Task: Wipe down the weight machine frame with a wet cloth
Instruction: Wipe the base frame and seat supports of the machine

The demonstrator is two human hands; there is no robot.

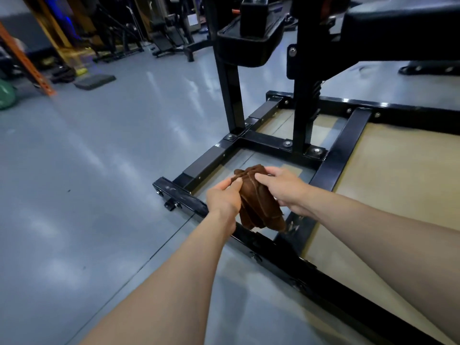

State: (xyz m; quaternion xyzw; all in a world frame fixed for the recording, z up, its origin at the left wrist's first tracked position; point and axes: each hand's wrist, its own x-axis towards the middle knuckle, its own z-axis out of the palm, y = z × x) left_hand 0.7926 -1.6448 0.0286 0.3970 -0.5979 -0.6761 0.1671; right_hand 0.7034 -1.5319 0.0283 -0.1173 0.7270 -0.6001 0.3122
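Two hands hold one brown cloth above the near base of the black frame; no wiping contact is seen at this moment.

Far left: an orange post and a green rounded object stand at the edge of the grey floor, with a dark mat near them. None bears on the task.

Left hand: fingers curled round the cloth's left side, thumb pressed on its upper folds.

Cloth: bunched in loose folds, upper end between the two hands, lower end hanging free just above the near rail. Judged soft, light and limp; it should take any shape and is unlikely to slip from a closed grip. If wet as the task states, it may drip and leave the rail slick, though wetness cannot be confirmed. Best taken as a folded wad in one palm, so a flat face meets the steel.

Right hand: fingertips pinch the cloth's upper right edge, the remaining fingers curled beneath it.

Frame: rigid bolted tubing, with two uprights rising behind the hands. The near rail shows pale scuffs or dust.

Containers: none in view; no bucket or basin is seen. A tan board lies within the frame on the right
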